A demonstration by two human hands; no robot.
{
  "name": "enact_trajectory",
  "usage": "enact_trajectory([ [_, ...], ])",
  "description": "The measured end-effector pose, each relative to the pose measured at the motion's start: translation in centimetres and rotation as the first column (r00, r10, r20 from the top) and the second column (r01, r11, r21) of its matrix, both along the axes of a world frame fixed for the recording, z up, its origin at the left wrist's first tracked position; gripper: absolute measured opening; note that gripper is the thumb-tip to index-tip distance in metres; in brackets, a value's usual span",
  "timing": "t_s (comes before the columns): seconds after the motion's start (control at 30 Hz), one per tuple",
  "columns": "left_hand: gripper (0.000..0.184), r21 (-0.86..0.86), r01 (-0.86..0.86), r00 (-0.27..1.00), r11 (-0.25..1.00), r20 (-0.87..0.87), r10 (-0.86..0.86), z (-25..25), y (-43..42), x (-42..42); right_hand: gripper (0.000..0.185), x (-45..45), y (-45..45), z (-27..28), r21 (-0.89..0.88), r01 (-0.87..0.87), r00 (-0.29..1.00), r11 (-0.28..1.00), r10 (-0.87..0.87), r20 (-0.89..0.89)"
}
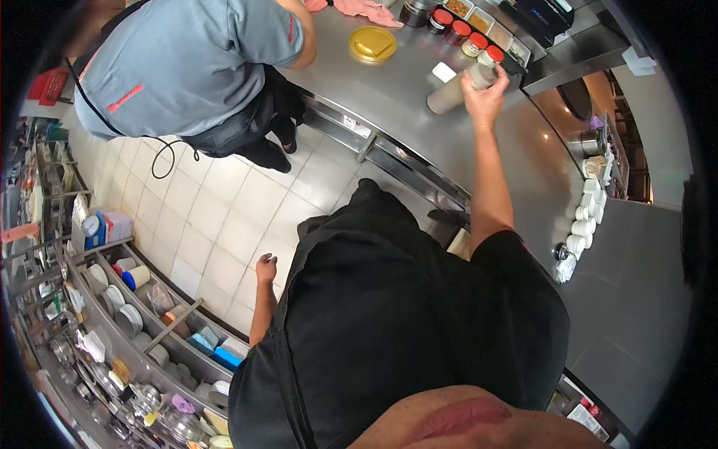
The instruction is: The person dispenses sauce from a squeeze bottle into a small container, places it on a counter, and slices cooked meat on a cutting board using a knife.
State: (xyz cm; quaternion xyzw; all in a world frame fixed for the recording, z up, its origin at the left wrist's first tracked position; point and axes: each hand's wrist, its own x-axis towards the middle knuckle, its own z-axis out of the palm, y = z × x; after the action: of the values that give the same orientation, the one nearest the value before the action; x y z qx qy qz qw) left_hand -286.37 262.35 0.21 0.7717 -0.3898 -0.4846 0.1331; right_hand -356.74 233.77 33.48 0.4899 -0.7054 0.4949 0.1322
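Steel kitchen table (389, 97), right hand (485, 91) grasping a cloudy bottle (447, 96) near red-lidded jars (458, 32), left hand (267, 268) hanging loose above tiled floor (224, 194), round gold-coloured lid (372, 45) farther left.

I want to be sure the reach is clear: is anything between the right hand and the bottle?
Nothing visible is: the right hand has its grip around the upper part of the bottle. The red-lidded jars stand beyond, on the hand's far side, not between.
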Motion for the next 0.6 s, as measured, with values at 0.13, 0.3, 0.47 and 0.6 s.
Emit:
enact_trajectory([
  [0.13, 0.043, 0.055, 0.025, 0.999, 0.998, 0.025, -0.026, 3.3, 0.7, -2.7, 0.105, 0.4, -1.4, -5.5, -0.217, -0.171, 0.908, 0.961, 0.239, 0.344],
  [0.3, 0.040, 0.050, -0.005, 1.000, 0.999, 0.024, 0.004, 5.3, -1.1, -5.0, 0.107, 2.0, -2.3, -10.8, -0.009, -0.057, 0.904, 0.998, 0.056, 0.425],
  [0.47, 0.035, -0.115, -0.091, 0.992, 0.989, -0.100, 0.080, 4.8, -4.2, -5.4, 0.100, -1.3, -2.2, -4.9, 0.322, -0.145, 0.918, 0.936, 0.005, 0.397],
  [0.6, 0.035, -0.094, -0.089, 0.995, 0.992, -0.053, 0.084, 4.7, -5.6, -6.2, 0.092, -6.0, -0.7, -0.6, 0.707, -0.115, 0.990, 0.698, 0.022, 0.139],
])
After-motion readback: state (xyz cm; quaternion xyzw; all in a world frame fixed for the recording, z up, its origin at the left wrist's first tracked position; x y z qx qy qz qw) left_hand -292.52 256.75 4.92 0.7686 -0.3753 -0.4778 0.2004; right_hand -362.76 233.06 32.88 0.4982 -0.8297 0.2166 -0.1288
